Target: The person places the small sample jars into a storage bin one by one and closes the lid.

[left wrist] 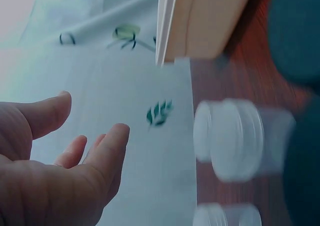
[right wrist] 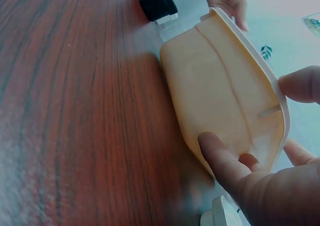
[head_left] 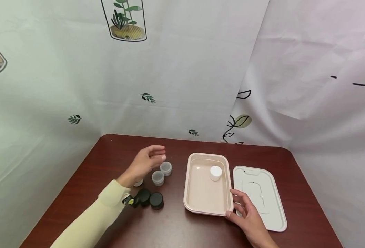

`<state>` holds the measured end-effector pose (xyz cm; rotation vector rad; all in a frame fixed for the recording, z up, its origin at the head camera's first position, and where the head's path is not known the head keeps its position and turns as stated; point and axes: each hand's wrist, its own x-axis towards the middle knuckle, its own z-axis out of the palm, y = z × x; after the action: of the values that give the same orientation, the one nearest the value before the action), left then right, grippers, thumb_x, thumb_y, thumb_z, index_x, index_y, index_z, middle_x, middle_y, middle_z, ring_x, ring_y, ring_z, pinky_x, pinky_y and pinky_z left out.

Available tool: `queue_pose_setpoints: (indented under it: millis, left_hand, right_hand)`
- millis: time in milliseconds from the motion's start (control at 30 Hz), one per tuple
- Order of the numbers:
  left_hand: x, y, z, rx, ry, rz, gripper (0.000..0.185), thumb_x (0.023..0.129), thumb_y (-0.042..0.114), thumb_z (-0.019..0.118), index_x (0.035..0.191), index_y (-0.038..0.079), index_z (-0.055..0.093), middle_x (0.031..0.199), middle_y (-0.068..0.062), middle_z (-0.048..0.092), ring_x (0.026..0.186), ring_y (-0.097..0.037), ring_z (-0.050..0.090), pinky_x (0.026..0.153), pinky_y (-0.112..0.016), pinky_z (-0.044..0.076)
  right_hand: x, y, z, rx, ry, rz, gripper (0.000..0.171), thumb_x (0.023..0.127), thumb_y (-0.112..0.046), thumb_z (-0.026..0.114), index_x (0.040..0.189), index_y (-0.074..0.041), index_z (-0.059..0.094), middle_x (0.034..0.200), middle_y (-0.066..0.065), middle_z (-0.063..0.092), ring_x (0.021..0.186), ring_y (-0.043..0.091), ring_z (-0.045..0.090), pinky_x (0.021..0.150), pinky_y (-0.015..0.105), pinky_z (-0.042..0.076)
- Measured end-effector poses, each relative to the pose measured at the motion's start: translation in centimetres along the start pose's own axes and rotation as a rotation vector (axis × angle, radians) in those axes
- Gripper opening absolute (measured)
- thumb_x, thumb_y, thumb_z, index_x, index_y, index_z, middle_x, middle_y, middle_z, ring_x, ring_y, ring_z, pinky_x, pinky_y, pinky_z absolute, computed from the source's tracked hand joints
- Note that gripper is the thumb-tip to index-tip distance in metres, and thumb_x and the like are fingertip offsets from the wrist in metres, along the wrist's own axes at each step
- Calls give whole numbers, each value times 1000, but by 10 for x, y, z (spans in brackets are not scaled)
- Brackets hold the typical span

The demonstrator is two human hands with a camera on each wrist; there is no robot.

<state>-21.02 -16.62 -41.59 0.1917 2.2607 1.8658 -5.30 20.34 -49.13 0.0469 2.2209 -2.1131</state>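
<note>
My left hand [head_left: 160, 153] hovers open and holds nothing, just above three small clear jars [head_left: 158, 178] on the dark red table. In the left wrist view its fingers [left wrist: 107, 148] are spread, with two blurred clear jars [left wrist: 230, 138] to the right. My right hand [head_left: 235, 206] grips the near right corner of a beige tray [head_left: 201, 196]. In the right wrist view the thumb [right wrist: 215, 153] presses the tray's outer wall [right wrist: 210, 80] and a fingertip [right wrist: 300, 83] sits on the rim. One white-capped jar [head_left: 215, 173] stands inside the tray.
Two black lids [head_left: 156, 200] lie near my left wrist. The tray's white cover [head_left: 260, 196] lies flat to the right of the tray. Printed curtains close off the back and both sides of the table [head_left: 176, 227].
</note>
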Motion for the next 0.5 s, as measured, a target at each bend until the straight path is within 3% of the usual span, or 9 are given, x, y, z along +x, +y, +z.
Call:
queue_pose_setpoints:
  millis: [200,367,500]
  left_hand:
    - [-17,-12,-37,93,90,2,52,102,18,72,149,5,56,147,-20,61,127,-26,67,99,-30,57]
    - [-36,-30,-60,144,175,-57,53,103,25,72,150,8,56,149,-20,60,124,-18,66,98,-26,56]
    - [-48,-47,-69,138,231,-104,55,103,24,72,151,6,54,152,-21,57,134,-26,61,93,-15,52]
  right_hand:
    - [0,1,0,1,-2,-6,69,91,4,75,152,-8,47,141,22,50,120,16,67,89,27,60]
    - [0,1,1,-3,0,-8,69,90,4,76,152,-8,47,141,22,51,119,15,67,90,27,59]
    - [-1,0,0,-5,4,-8,69,90,4,76,152,-8,47,141,22,51,119,15,67,90,26,59]
